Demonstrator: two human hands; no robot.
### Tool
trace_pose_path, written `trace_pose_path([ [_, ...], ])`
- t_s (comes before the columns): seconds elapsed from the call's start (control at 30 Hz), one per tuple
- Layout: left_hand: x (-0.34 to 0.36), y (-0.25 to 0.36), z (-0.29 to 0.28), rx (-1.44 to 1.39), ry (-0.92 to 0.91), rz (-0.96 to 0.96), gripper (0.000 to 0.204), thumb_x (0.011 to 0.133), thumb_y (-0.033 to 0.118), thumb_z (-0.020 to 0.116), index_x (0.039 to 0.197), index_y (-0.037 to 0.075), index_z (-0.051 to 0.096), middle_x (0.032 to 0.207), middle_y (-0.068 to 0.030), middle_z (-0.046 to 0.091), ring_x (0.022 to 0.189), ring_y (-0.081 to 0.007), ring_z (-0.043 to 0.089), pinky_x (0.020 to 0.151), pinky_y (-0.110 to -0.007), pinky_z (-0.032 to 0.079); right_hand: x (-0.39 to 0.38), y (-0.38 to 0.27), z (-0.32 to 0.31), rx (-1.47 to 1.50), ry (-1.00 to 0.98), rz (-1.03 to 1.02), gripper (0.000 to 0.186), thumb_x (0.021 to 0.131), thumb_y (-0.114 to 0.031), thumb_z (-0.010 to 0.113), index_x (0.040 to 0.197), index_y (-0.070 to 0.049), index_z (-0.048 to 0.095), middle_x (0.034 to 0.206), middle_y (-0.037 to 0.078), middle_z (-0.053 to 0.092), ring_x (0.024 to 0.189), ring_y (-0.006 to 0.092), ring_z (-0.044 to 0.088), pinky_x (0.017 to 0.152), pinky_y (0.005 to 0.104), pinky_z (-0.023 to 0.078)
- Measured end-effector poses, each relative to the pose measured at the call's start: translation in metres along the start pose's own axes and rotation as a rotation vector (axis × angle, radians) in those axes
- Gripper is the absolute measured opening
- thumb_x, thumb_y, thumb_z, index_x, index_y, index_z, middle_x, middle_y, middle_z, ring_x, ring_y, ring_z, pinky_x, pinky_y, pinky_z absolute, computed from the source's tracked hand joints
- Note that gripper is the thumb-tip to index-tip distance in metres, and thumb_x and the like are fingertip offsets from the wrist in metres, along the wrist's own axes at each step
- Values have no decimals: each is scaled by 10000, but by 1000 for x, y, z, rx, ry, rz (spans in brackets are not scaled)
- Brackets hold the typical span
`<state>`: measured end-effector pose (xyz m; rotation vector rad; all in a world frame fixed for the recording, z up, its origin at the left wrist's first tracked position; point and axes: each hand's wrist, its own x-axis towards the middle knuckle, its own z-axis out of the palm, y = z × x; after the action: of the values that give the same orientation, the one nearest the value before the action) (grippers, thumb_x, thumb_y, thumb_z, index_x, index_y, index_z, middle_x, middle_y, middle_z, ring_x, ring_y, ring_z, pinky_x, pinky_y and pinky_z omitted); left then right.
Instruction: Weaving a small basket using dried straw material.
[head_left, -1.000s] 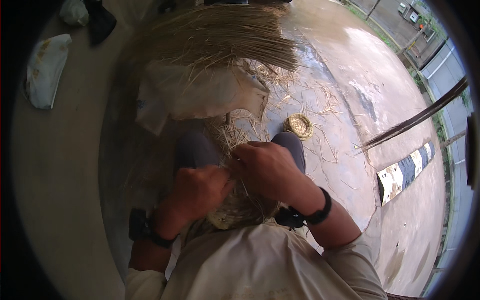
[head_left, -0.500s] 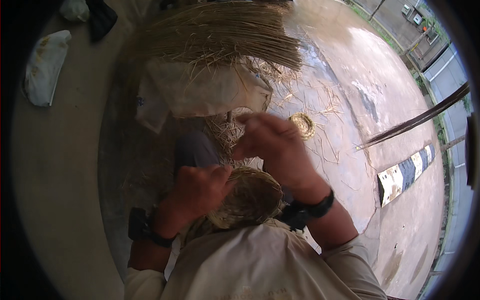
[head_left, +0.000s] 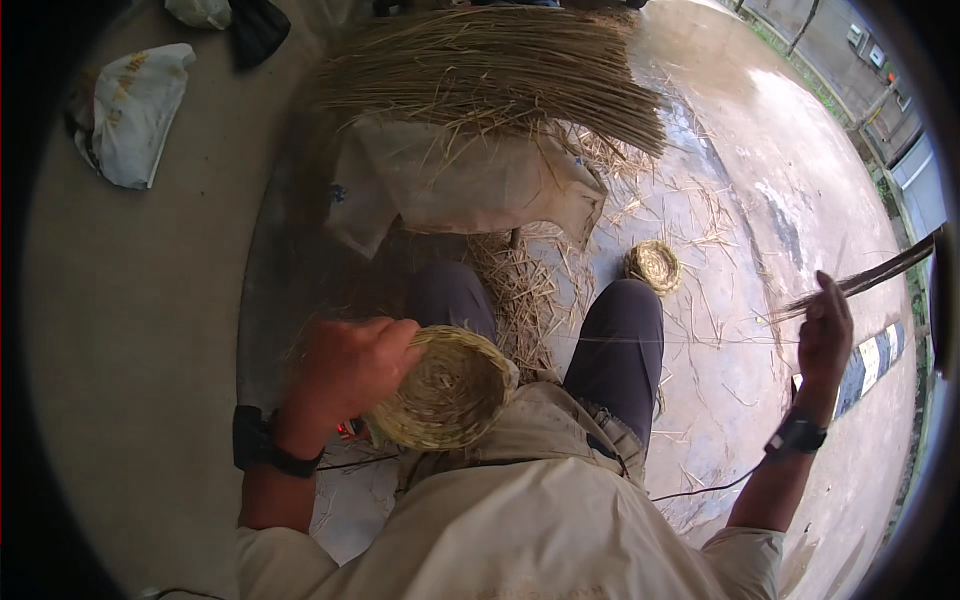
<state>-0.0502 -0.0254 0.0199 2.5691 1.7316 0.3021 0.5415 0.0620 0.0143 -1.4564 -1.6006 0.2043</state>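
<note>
A round woven straw basket (head_left: 440,400) tilts over my lap, its hollow side facing up. My left hand (head_left: 352,368) is closed on its left rim, with the fingertips over the edge. Far out to the right, my right hand (head_left: 826,328) is raised with its fingers pressed together. A thin pale strand (head_left: 690,341) stretches nearly level from the basket side to that hand. Where the strand meets the basket is too faint to make out.
Ahead, a bundle of dry stalks (head_left: 490,85) lies over a sheet-covered stand (head_left: 480,190). A smaller woven basket (head_left: 655,266) sits beyond my right knee. Loose straw (head_left: 520,300) litters the floor. A dark fibre bundle (head_left: 875,275) juts in from the right. White sacking (head_left: 140,115) lies far left.
My right hand has swung from above the basket far out to the right, drawing the strand across. The basket and my left hand have shifted left, and my knees now show.
</note>
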Motion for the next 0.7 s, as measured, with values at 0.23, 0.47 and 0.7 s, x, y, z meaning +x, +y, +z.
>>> trace_pose_path([
  [0.23,24,31,36,-252,25,6,214,919,284,785,970,92,705,856,-127,739,758,-350,732,634,-453,568,-93,-126,113,499,-842,261,194,944,-137,657,1093,-21,705,819,29,636,649,185,530,574,333,429],
  [0.47,39,40,65,-536,-53,-32,213,975,189,682,1052,-6,723,936,-233,738,873,-442,723,741,-487,581,-131,-174,184,-83,-1179,-289,199,902,-234,676,993,-57,674,790,172,738,712,348,754,608,470,596],
  [0.7,44,38,82,-512,-110,-94,213,991,132,609,1036,-40,726,949,-249,741,867,-425,736,763,-468,573,-129,-158,193,15,-940,-175,169,948,-218,638,974,-57,682,830,153,753,748,342,764,667,466,614],
])
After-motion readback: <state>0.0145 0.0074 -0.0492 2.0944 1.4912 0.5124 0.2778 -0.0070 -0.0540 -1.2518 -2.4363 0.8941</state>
